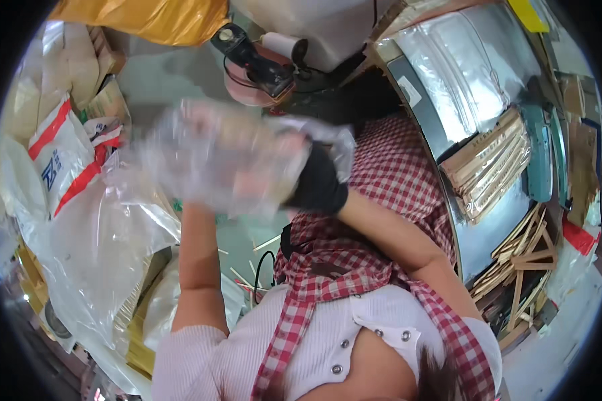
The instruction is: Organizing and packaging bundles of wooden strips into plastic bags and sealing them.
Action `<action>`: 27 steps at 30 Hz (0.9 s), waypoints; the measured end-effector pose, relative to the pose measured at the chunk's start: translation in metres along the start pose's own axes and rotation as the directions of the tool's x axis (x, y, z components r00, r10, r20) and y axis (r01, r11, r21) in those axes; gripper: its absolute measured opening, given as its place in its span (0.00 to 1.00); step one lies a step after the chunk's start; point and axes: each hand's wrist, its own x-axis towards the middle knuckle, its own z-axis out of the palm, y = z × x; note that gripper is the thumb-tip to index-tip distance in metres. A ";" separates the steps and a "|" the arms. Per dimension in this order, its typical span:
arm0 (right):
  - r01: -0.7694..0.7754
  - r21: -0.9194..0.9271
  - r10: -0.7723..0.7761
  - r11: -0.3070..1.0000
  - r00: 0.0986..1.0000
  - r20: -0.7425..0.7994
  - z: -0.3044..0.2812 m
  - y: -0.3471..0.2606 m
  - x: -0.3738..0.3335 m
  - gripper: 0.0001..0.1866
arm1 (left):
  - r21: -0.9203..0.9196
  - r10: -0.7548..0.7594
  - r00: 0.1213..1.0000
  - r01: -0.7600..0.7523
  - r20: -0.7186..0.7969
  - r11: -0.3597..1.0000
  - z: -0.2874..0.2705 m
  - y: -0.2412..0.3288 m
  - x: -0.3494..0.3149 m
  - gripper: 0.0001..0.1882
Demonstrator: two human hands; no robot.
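A crinkled clear plastic bag point(211, 160) is up in front of me between my two hands, badly blurred by motion. What it contains, if anything, I cannot make out. My left hand point(204, 127) is mostly behind the film, closed on the bag at its left side. From the right, my right hand point(289, 152) grips the same bag, its fingers smeared. A black glove or cuff point(320, 180) covers the right wrist. A loose flap of clear film point(344, 147) shows beyond the right hand.
Large clear sacks point(87, 247) and a white-and-red bag point(60, 157) crowd the left. A black handheld device point(254, 63) lies ahead by a white roll point(281, 45). On the right are clear film packs point(465, 67), a wrapped bundle of brown strips point(491, 164) and loose wooden sticks point(515, 257).
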 end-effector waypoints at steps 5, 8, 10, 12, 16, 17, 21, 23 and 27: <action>0.172 0.252 -0.195 0.952 0.978 0.071 0.015 -0.043 -0.035 0.27 | 0.501 -0.110 0.971 0.205 -0.212 0.841 0.002 0.024 -0.033 0.26; 0.139 0.344 -0.171 0.929 0.983 0.065 0.014 -0.029 -0.020 0.29 | 0.280 -0.303 0.946 0.322 -0.112 0.904 0.014 0.044 -0.048 0.26; 0.128 0.243 -0.141 0.962 0.989 0.039 0.013 0.027 -0.004 0.33 | 0.244 -0.448 0.892 0.450 -0.068 0.859 0.010 0.046 -0.045 0.25; 0.046 0.147 -0.067 0.988 0.987 0.145 -0.001 0.086 0.004 0.36 | 0.558 -0.197 0.972 0.234 -0.127 0.796 0.027 0.055 -0.058 0.23; -0.041 -0.394 0.191 0.918 0.918 0.348 -0.004 0.069 0.001 0.31 | 0.797 -0.018 0.997 0.068 -0.071 0.601 0.066 0.081 -0.054 0.19; -0.047 -0.493 0.277 0.869 0.871 0.406 0.023 0.079 0.001 0.26 | 0.851 0.011 1.000 0.000 -0.007 0.525 0.086 0.079 -0.042 0.19; -0.154 -0.425 0.327 0.892 0.869 0.371 0.039 0.103 0.006 0.28 | 0.660 -0.032 0.991 0.110 -0.129 0.743 0.076 0.060 -0.034 0.19; -0.443 -0.573 0.580 0.690 0.812 0.070 0.038 0.141 -0.004 0.28 | 0.745 0.042 0.999 -0.033 0.007 0.667 0.069 0.048 0.003 0.21; -0.318 -0.448 0.439 0.836 0.877 0.197 -0.049 0.008 0.005 0.23 | 0.849 0.195 0.981 -0.107 0.005 0.518 0.017 0.035 0.019 0.15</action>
